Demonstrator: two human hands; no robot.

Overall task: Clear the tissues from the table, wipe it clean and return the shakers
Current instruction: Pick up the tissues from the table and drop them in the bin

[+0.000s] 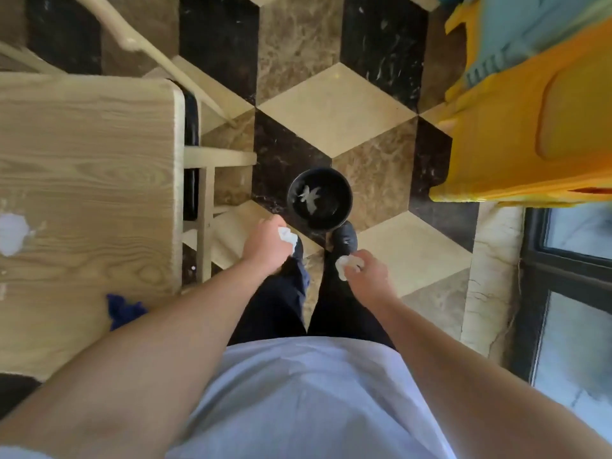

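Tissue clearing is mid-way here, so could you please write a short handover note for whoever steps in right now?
Left hand grips a crumpled tissue; right hand grips another tissue. Both are held near the black bin on the floor, which already holds some white scraps.
Done: these tissues lifted off the table.
Left: drop both in the bin, clear the white wad at the table's left edge, wipe with the blue cloth lying on the table's near edge, return the shakers (not in view).
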